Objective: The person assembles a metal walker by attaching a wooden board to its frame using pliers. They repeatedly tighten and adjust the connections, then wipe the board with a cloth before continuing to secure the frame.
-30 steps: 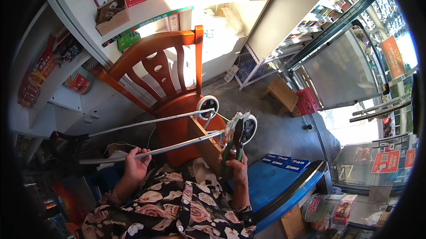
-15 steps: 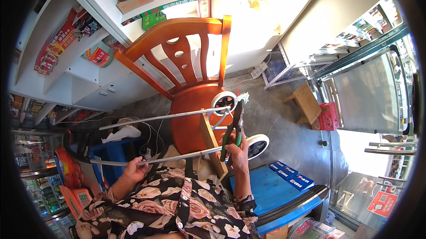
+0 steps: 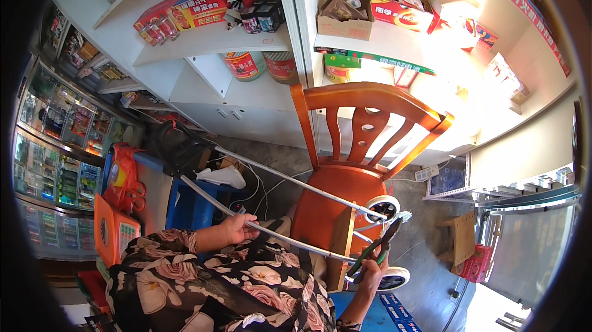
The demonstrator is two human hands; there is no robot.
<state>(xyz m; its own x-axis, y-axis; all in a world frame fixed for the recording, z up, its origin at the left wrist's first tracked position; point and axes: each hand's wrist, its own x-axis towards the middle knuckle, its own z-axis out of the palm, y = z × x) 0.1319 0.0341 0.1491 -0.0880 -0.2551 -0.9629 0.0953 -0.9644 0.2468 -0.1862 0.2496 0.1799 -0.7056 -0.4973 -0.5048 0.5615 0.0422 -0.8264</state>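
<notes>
A wheeled hand cart with two silver tubes [image 3: 296, 244] and a black handle end [image 3: 176, 147] lies across my lap and the chair. Its two white-rimmed wheels [image 3: 382, 207] are at the right end. My left hand [image 3: 236, 229] has its fingers round the nearer tube. Gripped in my right hand [image 3: 371, 272] are green-handled pliers [image 3: 387, 237], their dark jaws pointing up beside the far wheel. Pale, frayed material [image 3: 404, 215] shows by the jaw tips; whether they touch it I cannot tell. A wooden board [image 3: 340, 264] stands across the frame at the wheel end.
An orange wooden chair [image 3: 324, 193] faces me under the cart. White shelves [image 3: 265, 45] with boxes and jars line the back. To the left are an orange scale [image 3: 114, 227] and a blue bin [image 3: 192, 202]. A wooden stool [image 3: 462, 236] stands at right.
The view has swung left, so the chair, cart and hands appear farther right. Both hands keep about the same places on the cart and pliers.
</notes>
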